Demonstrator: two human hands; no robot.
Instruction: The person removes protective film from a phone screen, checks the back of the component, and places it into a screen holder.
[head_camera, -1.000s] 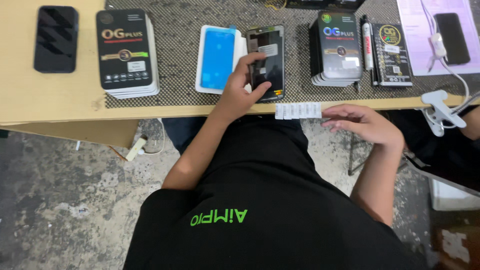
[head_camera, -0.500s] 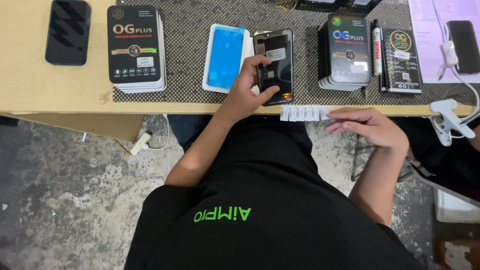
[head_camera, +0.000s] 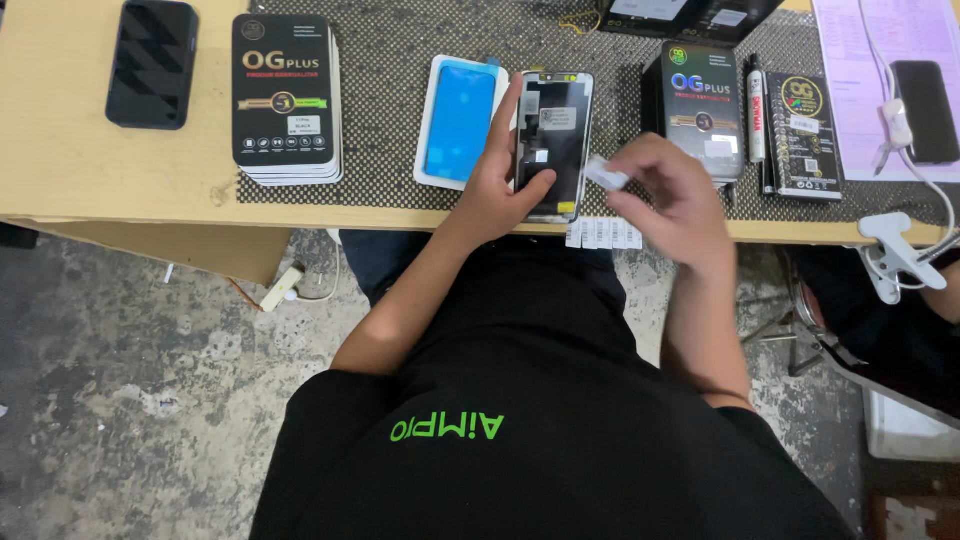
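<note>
Black phone screen lies flat on the mesh mat — my left hand clamps its edge. At three o'clock, my right hand pinches a small white sticker — just beside the screen.

Lying on a pale wooden worktop: a dotted black mat under the fingers, a dark phone far off from them, and a strip of white labels overhanging the front edge just below.
</note>
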